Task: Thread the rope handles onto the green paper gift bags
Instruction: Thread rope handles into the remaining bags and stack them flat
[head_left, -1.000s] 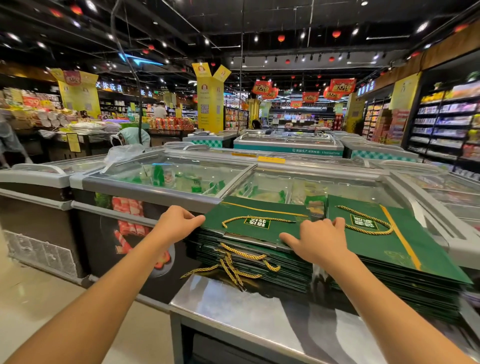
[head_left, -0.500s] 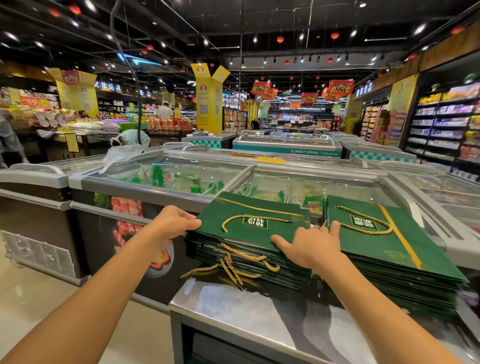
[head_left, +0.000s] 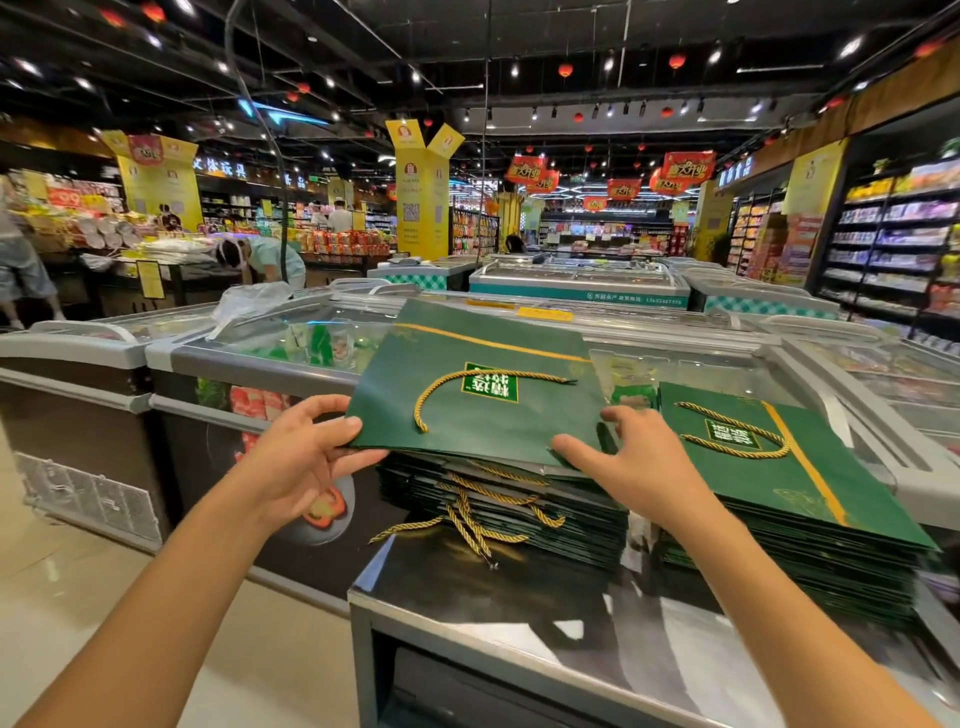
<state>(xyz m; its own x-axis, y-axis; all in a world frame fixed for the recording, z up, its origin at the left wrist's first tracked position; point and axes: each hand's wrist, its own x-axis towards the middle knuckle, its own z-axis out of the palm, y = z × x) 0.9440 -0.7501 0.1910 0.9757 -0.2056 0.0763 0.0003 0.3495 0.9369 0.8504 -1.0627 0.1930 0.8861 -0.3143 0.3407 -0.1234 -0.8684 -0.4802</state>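
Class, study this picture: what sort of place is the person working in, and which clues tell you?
Most likely a supermarket: glass-topped chest freezers in rows, stocked product shelves along the right, and red promotional banners hanging from the ceiling.

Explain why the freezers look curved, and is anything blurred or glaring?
Head view: the wide-angle lens bows the freezer lids and ceiling; ceiling lights glare off the lids and the steel table; the lifted green bag is sharp, while the right stack smears toward the frame edge.
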